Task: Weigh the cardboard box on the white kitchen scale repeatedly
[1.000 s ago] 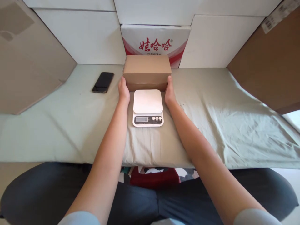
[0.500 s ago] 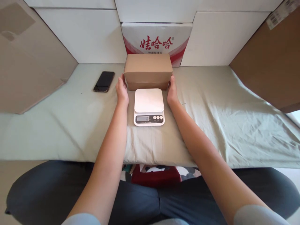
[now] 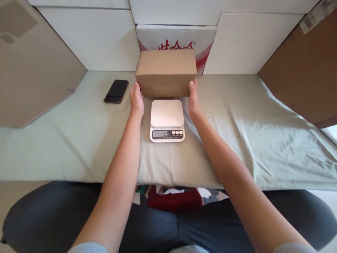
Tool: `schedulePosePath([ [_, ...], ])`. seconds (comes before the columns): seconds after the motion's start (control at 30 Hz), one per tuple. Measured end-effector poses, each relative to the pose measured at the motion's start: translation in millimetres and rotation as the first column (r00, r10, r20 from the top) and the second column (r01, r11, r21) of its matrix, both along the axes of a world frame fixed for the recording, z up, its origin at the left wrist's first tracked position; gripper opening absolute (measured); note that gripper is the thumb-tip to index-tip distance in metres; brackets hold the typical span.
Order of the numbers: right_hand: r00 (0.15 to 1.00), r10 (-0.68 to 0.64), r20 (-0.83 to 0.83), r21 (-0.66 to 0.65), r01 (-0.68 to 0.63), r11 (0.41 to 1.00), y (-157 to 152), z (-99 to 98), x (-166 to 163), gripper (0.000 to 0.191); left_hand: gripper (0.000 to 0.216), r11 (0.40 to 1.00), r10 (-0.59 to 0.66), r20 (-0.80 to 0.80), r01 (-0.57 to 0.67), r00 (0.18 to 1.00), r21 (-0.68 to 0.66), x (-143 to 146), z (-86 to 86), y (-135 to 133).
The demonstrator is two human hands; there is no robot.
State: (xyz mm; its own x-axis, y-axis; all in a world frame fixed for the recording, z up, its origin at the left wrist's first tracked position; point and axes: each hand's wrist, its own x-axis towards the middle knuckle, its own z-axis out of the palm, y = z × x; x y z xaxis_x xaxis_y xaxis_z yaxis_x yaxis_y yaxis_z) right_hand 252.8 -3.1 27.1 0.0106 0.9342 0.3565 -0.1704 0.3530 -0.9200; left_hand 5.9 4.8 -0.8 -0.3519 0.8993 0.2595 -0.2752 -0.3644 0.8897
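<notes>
A brown cardboard box is held between my two hands, just behind a white digital kitchen scale. My left hand grips the box's lower left end, thumb on the front corner. At the lower right end my right hand grips it the same way; the other fingers of both hands are partly hidden. The box appears raised off the cloth. Nothing lies on the scale's plate, and its small display and round buttons face me.
A black smartphone lies left of the box on the pale green cloth. Behind stand white boxes and a white carton with red lettering. Large brown cardboard boxes flank both sides. Beneath the cloth's front edge shows something dark red.
Both hands have lifted the cardboard box; it sits higher in view and covers more of the red lettering behind. The scale and phone have stayed in place.
</notes>
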Motion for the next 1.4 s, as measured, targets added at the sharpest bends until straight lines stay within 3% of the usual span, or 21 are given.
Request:
schedulePosePath([
  [0.1,0.998,-0.001,0.063,0.102,-0.005,0.995,-8.5,19.6,4.1,0.083,0.064,0.999,0.003,-0.049,-0.001,0.999,0.041,-5.5,16.5,-14.1],
  [0.2,0.993,0.011,0.117,0.144,-0.028,0.989,-32.3,29.2,9.9,0.081,0.074,0.999,0.003,-0.11,0.002,0.994,0.045,-7.6,30.7,-46.7],
  [0.4,0.996,0.064,0.065,0.108,-0.071,0.992,-105.2,14.3,20.4,0.071,0.081,0.999,0.032,-0.182,-0.036,0.983,-0.016,5.0,42.7,-128.9],
  [0.57,0.999,0.023,0.022,0.115,-0.026,0.993,-135.3,8.9,21.5,0.066,0.084,0.99,0.141,-0.15,-0.144,0.979,-0.007,29.2,49.1,-167.6],
  [0.7,1.0,-0.009,0.012,0.148,0.007,0.989,-140.7,7.7,20.9,0.062,0.082,0.975,0.216,-0.062,-0.219,0.974,-0.038,41.8,39.0,-178.6],
  [0.87,0.999,-0.019,0.029,0.132,0.015,0.991,-142.0,0.4,20.3,0.06,0.086,0.972,0.215,-0.035,-0.218,0.976,-0.09,42.8,24.6,-177.0],
  [1.4,0.997,-0.049,0.054,0.075,0.045,0.996,-146.6,-1.8,18.6,0.071,0.081,0.985,0.159,-0.068,-0.163,0.985,-0.053,45.4,27.4,-175.9],
])
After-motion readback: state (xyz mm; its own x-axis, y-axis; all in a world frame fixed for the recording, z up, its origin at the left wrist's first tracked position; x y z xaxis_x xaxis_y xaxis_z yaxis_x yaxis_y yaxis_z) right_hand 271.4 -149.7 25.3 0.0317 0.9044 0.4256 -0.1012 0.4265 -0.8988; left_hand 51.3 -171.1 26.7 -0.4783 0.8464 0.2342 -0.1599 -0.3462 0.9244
